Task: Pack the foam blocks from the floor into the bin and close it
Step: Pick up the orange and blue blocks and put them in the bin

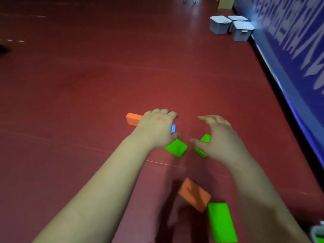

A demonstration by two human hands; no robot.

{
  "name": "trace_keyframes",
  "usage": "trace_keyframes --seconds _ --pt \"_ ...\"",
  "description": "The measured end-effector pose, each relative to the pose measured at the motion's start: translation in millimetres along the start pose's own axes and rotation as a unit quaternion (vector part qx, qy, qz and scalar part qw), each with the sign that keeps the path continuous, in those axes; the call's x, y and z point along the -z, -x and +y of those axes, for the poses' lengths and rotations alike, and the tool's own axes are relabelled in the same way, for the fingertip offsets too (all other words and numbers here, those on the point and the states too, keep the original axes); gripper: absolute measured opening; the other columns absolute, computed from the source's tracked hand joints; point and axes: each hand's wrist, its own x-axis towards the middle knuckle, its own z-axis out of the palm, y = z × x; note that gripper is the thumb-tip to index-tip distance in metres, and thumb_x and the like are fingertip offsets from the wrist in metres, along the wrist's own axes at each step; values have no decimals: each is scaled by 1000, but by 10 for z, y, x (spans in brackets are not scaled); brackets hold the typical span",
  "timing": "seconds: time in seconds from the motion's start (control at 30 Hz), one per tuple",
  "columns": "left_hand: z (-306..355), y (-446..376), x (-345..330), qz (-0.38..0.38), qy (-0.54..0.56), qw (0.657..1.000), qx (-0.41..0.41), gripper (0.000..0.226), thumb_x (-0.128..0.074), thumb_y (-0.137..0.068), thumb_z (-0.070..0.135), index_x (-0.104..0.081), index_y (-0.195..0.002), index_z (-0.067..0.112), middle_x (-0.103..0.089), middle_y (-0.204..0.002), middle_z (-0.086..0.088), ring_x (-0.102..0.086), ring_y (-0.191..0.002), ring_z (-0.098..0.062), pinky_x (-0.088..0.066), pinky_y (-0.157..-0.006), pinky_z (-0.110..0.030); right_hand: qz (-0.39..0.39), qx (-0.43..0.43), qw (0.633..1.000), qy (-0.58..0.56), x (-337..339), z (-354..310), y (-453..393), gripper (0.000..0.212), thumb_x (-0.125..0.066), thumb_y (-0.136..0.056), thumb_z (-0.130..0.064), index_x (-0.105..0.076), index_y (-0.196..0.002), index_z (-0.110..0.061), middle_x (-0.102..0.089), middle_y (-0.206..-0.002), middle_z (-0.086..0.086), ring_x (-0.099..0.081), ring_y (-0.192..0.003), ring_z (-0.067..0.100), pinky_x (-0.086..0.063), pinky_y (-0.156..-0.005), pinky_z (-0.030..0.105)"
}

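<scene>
- Two bare forearms reach forward and down over a dark red floor (87, 85), seen from a camera worn on the head
- The left hand (156, 128) has its fingers curled down, and a small blue foam block (173, 128) shows at the grip between fingertips and thumb; it looks held, though the palm hides most of it
- The right hand (217, 137) is spread wide, fingers and thumb arched apart with nothing between them; it hovers over a green block (203, 146) that lies under its thumb, probably ready to close on it
- Working both hands at once looks like a way to gather two blocks in one reach
- Another green block (176, 148) lies just below the left grip, between the two hands
- An orange block (134, 118) sticks out to the left from behind the left hand
- Nearer the person, below both grips, an orange block (194, 194) lies tilted, with a long green block (221, 222) touching its lower right corner
- Count of blocks in view: three green, two orange, one blue, six in all, five of them on the floor
- Well beyond the right grip, three grey lidded bins (220, 25) stand together by a blue wall banner (289, 41)
- At the bottom right corner, part of an open container (318, 233) shows something green inside; it may be the bin being filled, but too little is visible to be sure
- Packing seems well short of done, and no lid is being closed yet
</scene>
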Motion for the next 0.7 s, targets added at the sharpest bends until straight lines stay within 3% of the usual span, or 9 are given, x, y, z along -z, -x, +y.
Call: trace_keyframes --seconds 0.27,0.7 --pt "-1729 -692 53 -6 17 999 43 62 -58 -85 45 -38 -140 23 -48 -138 -4 -42 -130 -26 -34 -107 -37 -38 32 999 -2 -718 -1003 -1532 71 -72 -73 -39 -45 -136 -22 -45 -138 4 -42 -126 26 -36 -106 36" --pt "-4017 -3199 -64 -59 19 998 10 62 -59 -83 43 -40 -139 23 -51 -133 -5 -45 -127 -27 -36 -105 -37 -86 -4 996 12 -1693 -1630 -4750 71 -70 -74 -45 -44 -136 -21 -45 -138 4 -41 -128 26 -35 -107 37"
